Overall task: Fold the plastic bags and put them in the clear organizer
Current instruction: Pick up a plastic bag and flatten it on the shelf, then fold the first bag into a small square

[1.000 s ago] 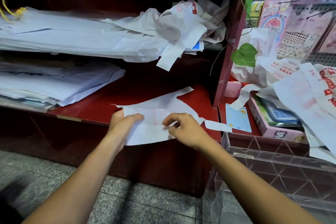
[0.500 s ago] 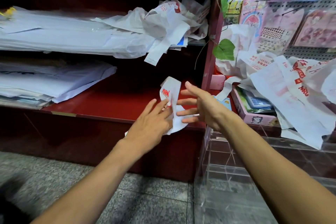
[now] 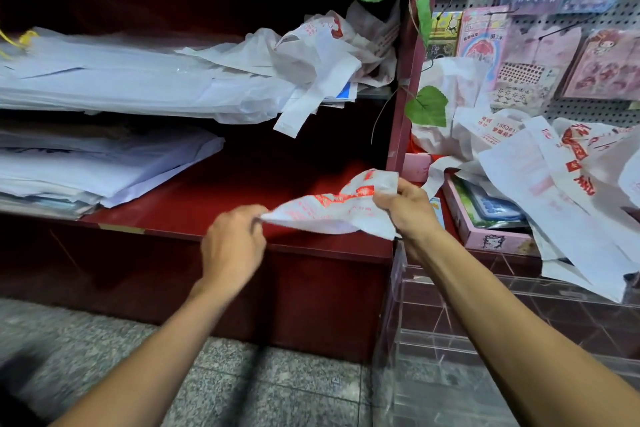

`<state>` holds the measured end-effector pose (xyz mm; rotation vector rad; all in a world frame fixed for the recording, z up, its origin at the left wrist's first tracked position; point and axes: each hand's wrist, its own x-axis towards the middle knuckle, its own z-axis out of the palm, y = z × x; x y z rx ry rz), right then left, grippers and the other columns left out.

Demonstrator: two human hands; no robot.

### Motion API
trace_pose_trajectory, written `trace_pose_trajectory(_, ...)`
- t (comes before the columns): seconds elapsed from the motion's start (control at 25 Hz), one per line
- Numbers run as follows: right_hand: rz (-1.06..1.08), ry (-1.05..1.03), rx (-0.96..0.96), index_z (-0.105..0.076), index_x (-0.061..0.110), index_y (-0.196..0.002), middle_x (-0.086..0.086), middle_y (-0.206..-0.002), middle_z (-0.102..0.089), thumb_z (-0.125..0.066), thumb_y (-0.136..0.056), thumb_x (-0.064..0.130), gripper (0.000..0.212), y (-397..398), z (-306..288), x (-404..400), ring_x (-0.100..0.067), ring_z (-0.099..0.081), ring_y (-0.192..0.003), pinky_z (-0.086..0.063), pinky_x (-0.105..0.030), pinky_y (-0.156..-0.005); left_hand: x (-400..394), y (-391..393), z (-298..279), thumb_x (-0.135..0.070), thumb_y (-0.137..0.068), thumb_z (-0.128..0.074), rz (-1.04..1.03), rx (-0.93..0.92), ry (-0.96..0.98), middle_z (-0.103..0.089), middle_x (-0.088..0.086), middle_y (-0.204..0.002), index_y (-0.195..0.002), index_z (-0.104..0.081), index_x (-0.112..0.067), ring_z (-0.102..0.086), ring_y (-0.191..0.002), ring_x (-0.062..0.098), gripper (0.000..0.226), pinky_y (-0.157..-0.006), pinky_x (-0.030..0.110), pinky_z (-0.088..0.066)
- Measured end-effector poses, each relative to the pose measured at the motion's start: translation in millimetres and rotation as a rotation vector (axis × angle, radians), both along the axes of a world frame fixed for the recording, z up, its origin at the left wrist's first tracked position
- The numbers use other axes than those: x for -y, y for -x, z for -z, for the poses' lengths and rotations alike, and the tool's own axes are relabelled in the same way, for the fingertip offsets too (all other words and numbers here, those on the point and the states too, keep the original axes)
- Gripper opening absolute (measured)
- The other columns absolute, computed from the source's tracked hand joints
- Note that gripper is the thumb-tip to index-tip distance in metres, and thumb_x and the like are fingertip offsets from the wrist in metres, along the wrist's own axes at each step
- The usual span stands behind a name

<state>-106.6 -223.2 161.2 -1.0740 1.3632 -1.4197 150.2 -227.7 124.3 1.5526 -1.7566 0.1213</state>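
Holding a folded plastic bag (image 3: pixel 332 210) above the red shelf (image 3: pixel 221 198), my left hand (image 3: pixel 233 246) pinches its left end and my right hand (image 3: pixel 405 206) grips the right end. The clear organizer (image 3: pixel 485 315) stands lower right, under loose bags (image 3: pixel 540 184); a red post (image 3: pixel 407 80) is between.

Left hand (image 3: pixel 232 242), right hand (image 3: pixel 406 207): fingers pinched.
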Motion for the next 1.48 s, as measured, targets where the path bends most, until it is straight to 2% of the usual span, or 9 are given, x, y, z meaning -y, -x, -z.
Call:
trace_pose_trajectory(0.12,-0.072,0.194,0.153,-0.066,0.006,-0.112,-0.007,-0.097,-0.076,-0.057,-0.093,-0.004,0.024,1,-1,11,-0.025,-0.072,-0.092,-0.06,-0.038,-0.079,10,-14,-22,-0.002,-0.087,-0.051,0.082,-0.395,0.256,-0.069,0.001,-0.119,-0.112,-0.072,-0.015,-0.067,-0.102,0.028,0.035,-0.093,0.03,-0.049)
trace_pose_trajectory(0.28,-0.048,0.115,0.239,-0.064,0.005,-0.112,-0.016,-0.105,-0.073,-0.056,-0.093,-0.006,0.024,5,7,23,-0.031,-0.072,-0.091,-0.059,-0.044,-0.077,7,-16,-28,-0.002,-0.083,-0.048,0.25,-0.152,0.412,-0.061,0.011,-0.128,-0.101,-0.069,-0.004,-0.057,-0.117,0.017,0.028,-0.101,0.018,-0.041)
trace_pose_trajectory(0.48,0.085,-0.309,-0.263,-0.051,0.003,-0.126,-0.01,-0.103,-0.062,-0.051,-0.085,-0.012,0.043,10,37,27,-0.025,-0.062,-0.083,-0.051,-0.029,-0.057,5,-42,33,-0.027,-0.073,-0.05,0.422,0.246,0.004,-0.063,-0.014,-0.122,-0.075,-0.062,-0.024,-0.066,-0.099,0.017,0.013,-0.072,0.036,-0.056)
trace_pose_trajectory(0.68,0.083,-0.241,-0.572,-0.052,0.01,-0.128,-0.006,-0.11,-0.06,-0.049,-0.086,-0.007,0.045,14,48,27,-0.023,-0.058,-0.094,-0.053,-0.036,-0.078,17,-38,34,-0.004,-0.069,-0.059,0.461,-0.516,-0.448,-0.07,-0.012,-0.11,-0.092,-0.068,-0.027,-0.065,-0.103,0.009,0.034,-0.08,0.025,-0.049)
trace_pose_trajectory(0.88,0.043,-0.131,-0.321,-0.068,0.016,-0.099,-0.007,-0.119,-0.065,-0.039,-0.089,-0.015,0.044,2,44,30,-0.018,-0.066,-0.094,-0.059,-0.026,-0.075,28,-32,37,0.022,-0.077,-0.051,0.396,-0.538,-0.429,-0.072,-0.002,-0.106,-0.097,-0.068,-0.028,-0.068,-0.101,0.013,0.057,-0.082,0.021,-0.05)
trace_pose_trajectory(1.0,-0.089,-0.025,-0.209,-0.066,0.018,-0.115,-0.008,-0.125,-0.065,-0.036,-0.092,-0.017,0.052,2,38,27,-0.013,-0.068,-0.093,-0.057,-0.019,-0.07,28,-31,41,0.016,-0.08,-0.061,0.347,-0.51,-0.396,-0.074,-0.008,-0.092,-0.087,-0.071,-0.028,-0.068,-0.09,0.006,0.046,-0.076,0.014,-0.049)
trace_pose_trajectory(1.24,-0.511,0.115,-0.987,-0.025,0.042,-0.151,0.017,-0.163,-0.002,-0.068,-0.088,0.008,0.084,26,57,15,-0.003,-0.015,-0.143,-0.036,-0.023,-0.106,26,-27,32,0.002,-0.085,-0.067,0.327,-0.604,-0.384,-0.074,-0.017,-0.089,-0.089,-0.075,-0.022,-0.063,-0.084,-0.009,0.026,-0.073,0.009,-0.045)
trace_pose_trajectory(1.4,-0.492,0.138,-1.078,-0.059,0.035,-0.132,0.009,-0.153,-0.038,-0.07,-0.09,0.029,0.044,31,65,14,-0.006,-0.038,-0.136,-0.035,-0.034,-0.112,29,-30,38,0.014,-0.082,-0.062,0.332,-0.596,-0.422,-0.073,-0.01,-0.096,-0.083,-0.076,-0.019,-0.066,-0.09,0.004,0.036,-0.078,0.016,-0.049)
trace_pose_trajectory(1.48,-0.409,0.127,-1.005,-0.072,0.023,-0.084,0.009,-0.104,-0.069,-0.064,-0.094,0.031,0.015,30,65,14,-0.004,-0.062,-0.095,-0.05,-0.033,-0.088,31,-31,40,0.006,-0.086,-0.064,0.301,-0.632,-0.391,-0.075,-0.009,-0.087,-0.082,-0.076,-0.019,-0.065,-0.082,0.004,0.027,-0.075,0.017,-0.048)
